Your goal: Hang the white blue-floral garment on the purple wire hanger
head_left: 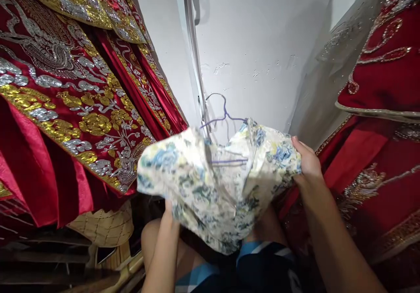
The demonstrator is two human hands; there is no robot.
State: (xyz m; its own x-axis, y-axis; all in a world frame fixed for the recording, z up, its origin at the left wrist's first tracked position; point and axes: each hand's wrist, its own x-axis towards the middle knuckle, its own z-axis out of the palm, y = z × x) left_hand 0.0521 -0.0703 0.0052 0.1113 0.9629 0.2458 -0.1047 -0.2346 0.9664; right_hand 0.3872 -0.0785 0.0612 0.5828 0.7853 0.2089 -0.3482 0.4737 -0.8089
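Observation:
A short-sleeved floral blouse (203,192), white with blue, yellow and dark green flowers, is spread out in front of me above my knees. Inside it sits a thin purple wire hanger (225,114); its hook rises above the neckline and its lower bar shows through the open front. My right hand (307,157) is closed on the sleeve at the right, thumb on top. On the other side, my left hand (168,209) reaches up beneath the left sleeve, where the cloth hides its fingers. The blouse looks slightly blurred.
Red garments (95,122) with gold and silver embroidery hang at the left. More red beaded clothing (383,74) hangs at the right, beside sheer fabric (315,92). Behind the hanger stands a white wall (256,35) with a vertical metal strip (192,43). Wooden slats (121,264) lie low at the left.

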